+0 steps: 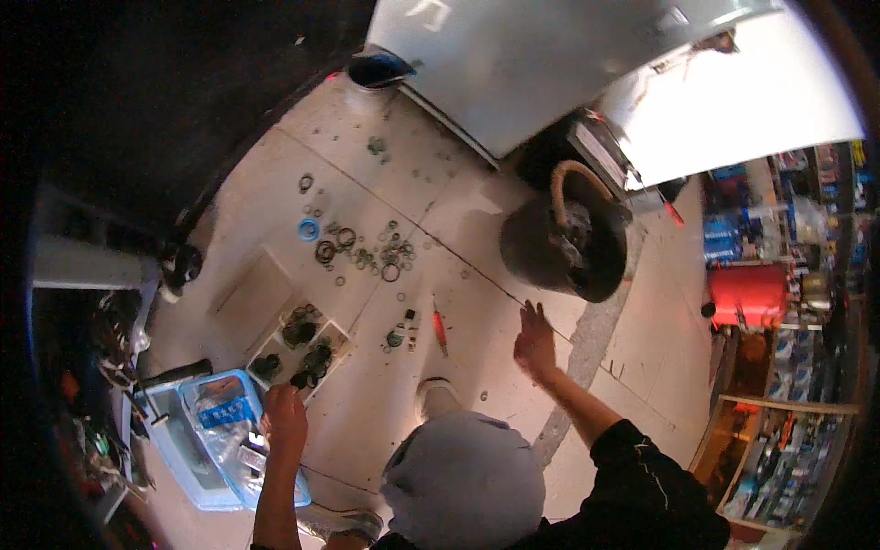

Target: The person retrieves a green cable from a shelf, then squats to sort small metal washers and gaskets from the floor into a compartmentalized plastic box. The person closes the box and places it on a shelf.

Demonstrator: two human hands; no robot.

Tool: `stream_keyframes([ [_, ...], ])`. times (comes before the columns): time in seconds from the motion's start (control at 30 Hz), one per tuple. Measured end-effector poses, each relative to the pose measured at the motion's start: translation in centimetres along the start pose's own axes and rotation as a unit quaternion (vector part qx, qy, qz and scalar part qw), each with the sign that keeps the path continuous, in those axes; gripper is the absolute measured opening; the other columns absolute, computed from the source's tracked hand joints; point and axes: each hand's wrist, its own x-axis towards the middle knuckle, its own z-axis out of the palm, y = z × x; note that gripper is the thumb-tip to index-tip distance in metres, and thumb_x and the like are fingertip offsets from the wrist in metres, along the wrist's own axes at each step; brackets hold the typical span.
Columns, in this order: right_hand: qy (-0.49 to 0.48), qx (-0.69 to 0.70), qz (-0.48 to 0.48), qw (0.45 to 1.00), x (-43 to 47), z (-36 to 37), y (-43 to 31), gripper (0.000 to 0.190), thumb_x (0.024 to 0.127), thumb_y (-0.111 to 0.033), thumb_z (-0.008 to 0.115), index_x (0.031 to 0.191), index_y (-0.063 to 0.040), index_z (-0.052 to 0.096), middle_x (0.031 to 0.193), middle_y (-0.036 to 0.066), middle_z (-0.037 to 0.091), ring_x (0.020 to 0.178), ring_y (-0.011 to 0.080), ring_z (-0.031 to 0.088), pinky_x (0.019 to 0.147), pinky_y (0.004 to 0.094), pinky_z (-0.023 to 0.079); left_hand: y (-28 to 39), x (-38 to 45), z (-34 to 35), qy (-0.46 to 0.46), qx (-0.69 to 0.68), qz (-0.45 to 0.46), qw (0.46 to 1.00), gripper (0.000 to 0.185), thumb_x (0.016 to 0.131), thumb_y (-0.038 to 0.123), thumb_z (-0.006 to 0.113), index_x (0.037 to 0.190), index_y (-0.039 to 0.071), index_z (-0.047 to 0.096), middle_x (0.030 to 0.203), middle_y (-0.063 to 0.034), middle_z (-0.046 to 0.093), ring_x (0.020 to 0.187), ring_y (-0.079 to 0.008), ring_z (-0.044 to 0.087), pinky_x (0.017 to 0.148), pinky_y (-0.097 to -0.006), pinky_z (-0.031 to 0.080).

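My left hand (283,412) is at the near edge of a divided clear box (342,330) that holds dark rubber rings; what its fingers grip, if anything, cannot be made out. Several O-rings (390,272) of differing sizes lie scattered over the tiled floor beyond the box, with a blue ring (309,229) among them. My right hand (536,340) hangs above the floor, to the right of a red-handled pointed tool (439,328), and appears to hold nothing. Small parts (411,331) lie left of that tool.
A black bucket (529,240) with a thick curved handle stands ahead of my right hand. Near my left arm lies a blue plastic case (172,412) with bagged items. A grey panel (509,62) and a round container (371,89) are farther off. Stocked shelves (790,405) line the right.
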Motion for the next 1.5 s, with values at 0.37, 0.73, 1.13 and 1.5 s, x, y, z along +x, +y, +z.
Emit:
stream_keyframes([
  [0.37,0.11,0.209,0.507,0.829,-12.0,10.2,-1.0,0.078,0.103,-0.038,0.052,0.154,0.011,0.019,0.163,0.028,0.014,0.153,0.0393,0.013,0.123,0.0457,0.014,2.5,-0.4,0.2,-0.059,0.071,0.253,0.963,0.014,0.087,0.01,0.063,0.1,0.007,0.067,0.085,-0.0126,0.059,0.086,-0.0329,0.061,0.071,-0.0432,0.052],
  [0.73,0.127,0.087,0.295,0.943,5.1,8.5,3.0,0.053,0.101,-0.016,0.054,0.146,0.008,0.039,0.155,0.026,0.035,0.142,0.0406,0.036,0.118,0.0463,0.031,11.3,0.9,7.5,-0.227,-0.072,0.254,0.938,0.015,0.088,0.014,0.065,0.101,0.008,0.071,0.096,-0.0089,0.067,0.092,-0.0274,0.066,0.082,-0.0394,0.056],
  [1.13,0.15,0.258,0.408,0.863,-12.5,7.5,-0.3,0.066,0.102,-0.014,0.052,0.156,0.003,0.02,0.163,0.021,0.024,0.148,0.0355,0.029,0.12,0.0418,0.026,11.2,2.5,7.7,-0.258,-0.183,0.126,0.94,0.02,0.087,0.008,0.066,0.106,0.003,0.069,0.099,-0.0147,0.067,0.095,-0.0336,0.066,0.085,-0.0411,0.054],
  [1.5,0.208,0.266,0.203,0.919,2.5,8.2,-14.3,0.072,0.093,-0.026,0.058,0.149,0.01,0.031,0.157,0.029,0.03,0.144,0.0486,0.028,0.119,0.0526,0.023,16.7,6.3,13.4,-0.258,-0.492,-0.303,0.775,0.045,0.094,0.01,0.063,0.135,-0.003,0.05,0.105,-0.014,0.066,0.093,-0.0198,0.066,0.075,-0.0337,0.06],
])
